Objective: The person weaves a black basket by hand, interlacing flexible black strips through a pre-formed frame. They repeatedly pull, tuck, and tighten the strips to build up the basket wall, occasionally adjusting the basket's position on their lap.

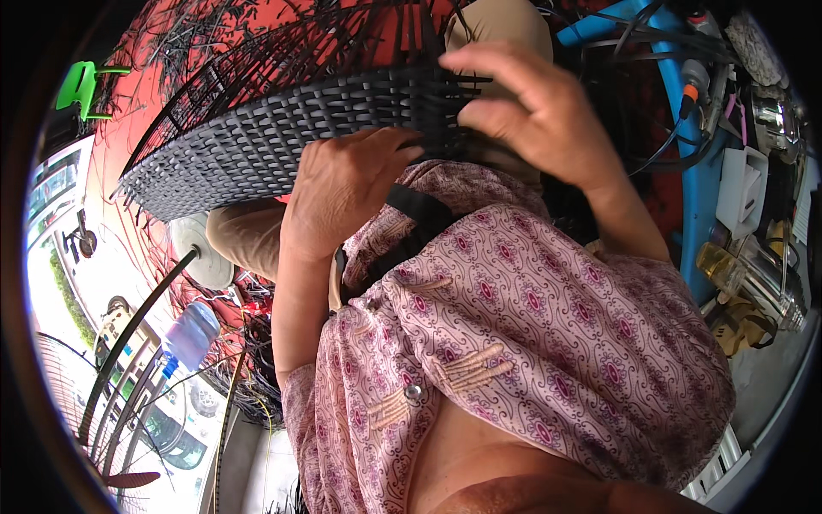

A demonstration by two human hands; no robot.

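Note:
Across my lap lies a woven panel of dark grey plastic strips, a tight weave along its near side. Loose black strands stick out from its far side. My left hand is closed over the panel's near edge, fingers bent onto the weave; some fingertips are hidden. At the panel's right end, my right hand is raised and slightly blurred. Its index finger and thumb are apart, close to the strands, and nothing shows between them.
Cut black strips litter the red floor. On the right, a blue frame carries cables and an orange-and-grey tool. Beyond it are a white container and a glass jar. A water bottle and a fan are lower left.

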